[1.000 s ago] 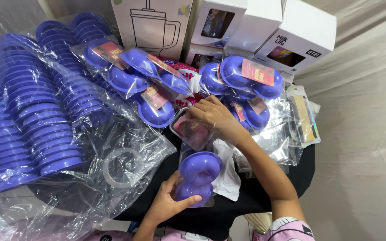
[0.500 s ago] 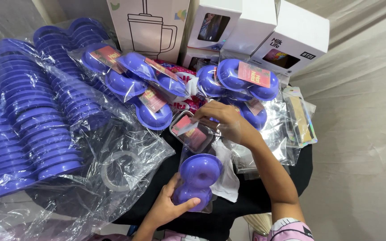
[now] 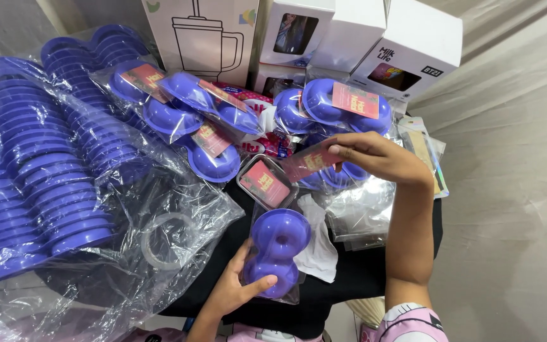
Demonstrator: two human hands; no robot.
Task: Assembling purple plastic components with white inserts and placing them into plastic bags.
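Head view, single entry.

Left hand (image 3: 238, 292): wrapped around the lower end of a purple mould (image 3: 276, 252), a figure-eight shape sleeved in a clear bag, held low over the black tabletop (image 3: 356, 278), thumb across its front.

Right hand (image 3: 375, 155): raised above the mould, fingertips pinched on a red card (image 3: 308, 162), which hangs just above and to the right of the bag's open mouth.

Tin (image 3: 265, 182): small, rectangular, with more red cards; it sits just beyond the top of the mould, between the two hands.

Step, as judged: a card is on its way to the bagged mould. Slipping it in would call for the bag mouth to stay open and the card to go in flat along the mould's face; the thin film could fold over and block it.

Surroundings:
- Finished packs (image 3: 194, 120): purple moulds in bags with cards, heaped behind the tin, some overlapping.
- Stacks (image 3: 39, 177): purple pieces in rows under a large plastic sheet, far left.
- Tape roll (image 3: 167, 240): clear, lying on that sheet, left of the mould.
- Boxes (image 3: 362, 44): white cartons at the back, one with a line drawing of a cup.
- Empty bags (image 3: 362, 212): loose clear sleeves under the right forearm, next to white paper.

Obstruction: the tin and the loose film crowd the space around the bag mouth.
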